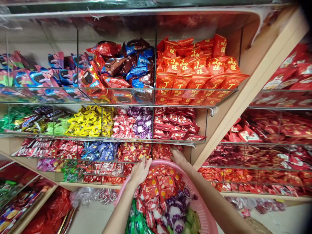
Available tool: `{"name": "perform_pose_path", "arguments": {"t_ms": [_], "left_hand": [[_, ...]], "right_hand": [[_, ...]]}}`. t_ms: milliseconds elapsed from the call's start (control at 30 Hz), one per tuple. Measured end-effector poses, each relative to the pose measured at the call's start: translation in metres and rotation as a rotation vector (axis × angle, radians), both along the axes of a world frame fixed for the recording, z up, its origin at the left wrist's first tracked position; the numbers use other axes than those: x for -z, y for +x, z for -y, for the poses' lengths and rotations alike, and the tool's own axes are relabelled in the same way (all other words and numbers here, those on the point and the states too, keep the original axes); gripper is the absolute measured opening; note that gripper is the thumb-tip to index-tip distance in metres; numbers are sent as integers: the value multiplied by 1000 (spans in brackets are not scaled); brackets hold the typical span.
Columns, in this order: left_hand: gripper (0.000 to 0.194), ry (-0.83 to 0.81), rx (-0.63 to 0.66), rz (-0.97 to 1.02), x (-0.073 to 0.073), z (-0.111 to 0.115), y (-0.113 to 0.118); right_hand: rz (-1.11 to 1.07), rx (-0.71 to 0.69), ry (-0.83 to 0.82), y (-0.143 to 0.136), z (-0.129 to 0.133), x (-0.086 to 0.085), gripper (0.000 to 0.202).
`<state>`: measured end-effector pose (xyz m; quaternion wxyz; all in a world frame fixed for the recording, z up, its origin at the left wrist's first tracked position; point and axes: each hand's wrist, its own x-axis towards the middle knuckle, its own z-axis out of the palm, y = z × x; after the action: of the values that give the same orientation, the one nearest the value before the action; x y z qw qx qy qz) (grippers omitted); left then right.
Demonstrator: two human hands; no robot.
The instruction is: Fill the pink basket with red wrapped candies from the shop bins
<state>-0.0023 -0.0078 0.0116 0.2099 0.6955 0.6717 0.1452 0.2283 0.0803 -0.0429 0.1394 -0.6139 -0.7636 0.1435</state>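
A pink plastic basket [207, 208] fills the lower middle, loaded with wrapped candies: red packets [158, 185], purple-and-white ones [175, 211], green ones [140, 221] and red-and-white ones. My left hand [141, 170] has its fingers wrapped over the basket's far rim. Past the right side of the rim, my right hand [178, 156] reaches into a shelf compartment of small red packets [162, 151]; its fingertips are blurred among the packets, so whether it holds any is not visible.
Shelves with clear dividers hold orange-red bags [197, 71], yellow candies [90, 122] and blue packets [99, 150]. A slanted wooden post [243, 94] separates them from more red packets at right. Clear bags of candy [95, 196] lie on the floor below.
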Motion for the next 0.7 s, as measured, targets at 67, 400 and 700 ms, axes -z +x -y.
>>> {"name": "perform_pose_path", "arguments": {"t_ms": [67, 400, 700], "left_hand": [[57, 0, 2, 3, -1, 0, 0], [59, 3, 12, 16, -1, 1, 0], [58, 4, 16, 9, 0, 1, -2]], "right_hand": [[36, 6, -15, -1, 0, 2, 33], [46, -1, 32, -1, 1, 1, 18], [-113, 36, 187, 0, 7, -3, 21]]}}
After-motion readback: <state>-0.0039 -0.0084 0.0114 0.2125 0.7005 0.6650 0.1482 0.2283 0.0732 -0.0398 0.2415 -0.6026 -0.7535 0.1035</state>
